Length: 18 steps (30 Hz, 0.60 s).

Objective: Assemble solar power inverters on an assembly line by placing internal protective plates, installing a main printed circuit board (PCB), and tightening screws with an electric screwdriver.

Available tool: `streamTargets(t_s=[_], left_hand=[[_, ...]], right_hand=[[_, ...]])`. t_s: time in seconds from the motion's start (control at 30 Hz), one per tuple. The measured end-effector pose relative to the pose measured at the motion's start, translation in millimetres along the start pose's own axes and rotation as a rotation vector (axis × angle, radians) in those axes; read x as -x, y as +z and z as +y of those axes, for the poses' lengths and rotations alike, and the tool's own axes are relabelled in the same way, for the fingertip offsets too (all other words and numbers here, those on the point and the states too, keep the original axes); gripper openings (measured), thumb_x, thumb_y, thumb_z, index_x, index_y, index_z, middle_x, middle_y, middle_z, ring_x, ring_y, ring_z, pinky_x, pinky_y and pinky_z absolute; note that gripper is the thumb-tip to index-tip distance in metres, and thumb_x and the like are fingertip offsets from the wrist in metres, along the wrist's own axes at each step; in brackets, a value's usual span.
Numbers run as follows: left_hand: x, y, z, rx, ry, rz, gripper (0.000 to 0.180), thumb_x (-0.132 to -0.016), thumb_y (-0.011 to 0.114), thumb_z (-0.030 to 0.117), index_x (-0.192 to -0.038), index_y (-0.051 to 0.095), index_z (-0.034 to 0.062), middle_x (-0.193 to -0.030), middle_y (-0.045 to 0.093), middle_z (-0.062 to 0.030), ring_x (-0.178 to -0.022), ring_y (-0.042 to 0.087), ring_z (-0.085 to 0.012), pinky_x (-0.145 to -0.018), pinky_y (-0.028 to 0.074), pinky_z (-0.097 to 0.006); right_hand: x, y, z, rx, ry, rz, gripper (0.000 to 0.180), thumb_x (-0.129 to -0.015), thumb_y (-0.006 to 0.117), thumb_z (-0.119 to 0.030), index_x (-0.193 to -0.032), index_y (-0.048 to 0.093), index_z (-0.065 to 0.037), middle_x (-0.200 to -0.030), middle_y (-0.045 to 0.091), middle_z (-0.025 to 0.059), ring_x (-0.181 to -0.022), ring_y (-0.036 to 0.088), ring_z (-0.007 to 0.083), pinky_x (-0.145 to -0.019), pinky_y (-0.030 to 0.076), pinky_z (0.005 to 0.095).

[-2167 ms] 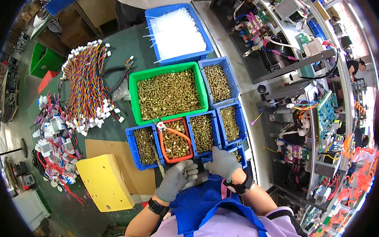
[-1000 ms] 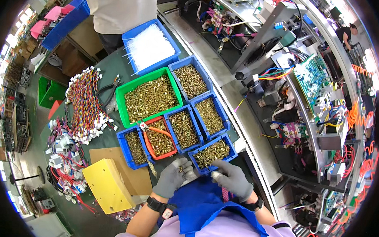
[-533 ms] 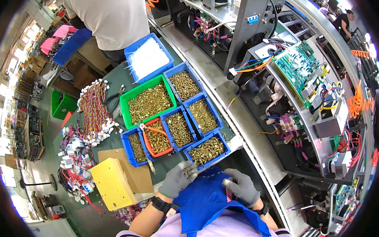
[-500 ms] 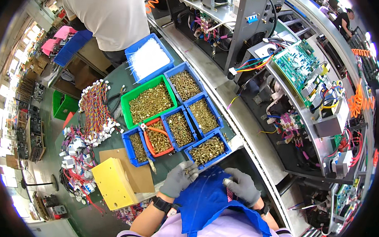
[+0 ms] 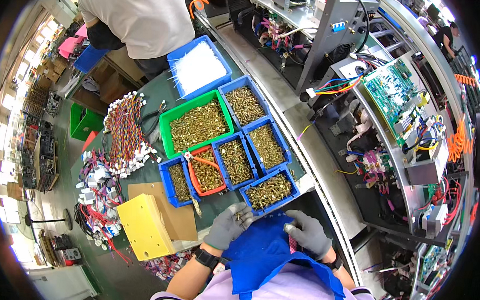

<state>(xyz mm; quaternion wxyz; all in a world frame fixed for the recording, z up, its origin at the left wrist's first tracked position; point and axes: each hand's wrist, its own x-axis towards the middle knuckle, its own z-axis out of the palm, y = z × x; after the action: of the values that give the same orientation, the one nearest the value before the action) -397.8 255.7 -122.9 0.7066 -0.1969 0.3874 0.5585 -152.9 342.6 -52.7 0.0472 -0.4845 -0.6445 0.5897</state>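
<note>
My left hand (image 5: 228, 227), in a grey glove, is turned palm up with its fingers curled around a few small brass-coloured screws (image 5: 240, 217). My right hand (image 5: 309, 234), gloved in grey too, is held over the blue apron (image 5: 258, 238) with thumb and fingers drawn together; anything between them is too small to make out. Just beyond both hands sits a blue bin of screws (image 5: 270, 192). Further off are more blue bins (image 5: 235, 161), an orange-red bin (image 5: 210, 176) with orange-handled cutters (image 5: 201, 160) across it, and a green bin (image 5: 197, 124), all holding small brass-coloured hardware.
A blue tray of white strips (image 5: 199, 68) stands at the back, near a person in a white shirt (image 5: 144, 25). Bundled cables (image 5: 125, 130) and yellow sheets (image 5: 145, 226) lie at the left. Along the right runs a line with open electronic chassis (image 5: 395, 102).
The whole view has shifted slightly, so the bins appear a little further right. Both hands stay in nearly the same place, the left one with screws in it.
</note>
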Motion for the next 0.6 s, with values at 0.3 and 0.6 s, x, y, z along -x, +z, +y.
streamTargets(t_s=[0.3,0.6], left_hand=[[-0.4,-4.0,18.3,0.041,-0.016,0.024,0.027,-0.089,0.06,0.019,-0.108,0.055,0.0002,-0.109,0.057,-0.0158,-0.095,0.057,-0.0268,-0.085,0.051,-0.038],[-21.9,-12.5,41.8,0.084,-0.051,0.072,0.028,-0.088,0.062,0.019,-0.107,0.056,-0.0009,-0.107,0.057,-0.0152,-0.096,0.058,-0.0277,-0.084,0.051,-0.04]], right_hand=[[-17.7,1.5,-17.6,0.085,0.049,-0.021,0.047,-0.085,0.063,-0.03,-0.123,0.054,-0.004,-0.083,0.068,0.0099,-0.074,0.066,0.0235,-0.068,0.05,0.0346],[-54.8,13.5,-54.2,0.103,-0.048,-0.01,0.042,-0.086,0.062,-0.025,-0.123,0.055,-0.006,-0.086,0.067,0.0151,-0.077,0.066,0.0296,-0.07,0.052,0.0355]])
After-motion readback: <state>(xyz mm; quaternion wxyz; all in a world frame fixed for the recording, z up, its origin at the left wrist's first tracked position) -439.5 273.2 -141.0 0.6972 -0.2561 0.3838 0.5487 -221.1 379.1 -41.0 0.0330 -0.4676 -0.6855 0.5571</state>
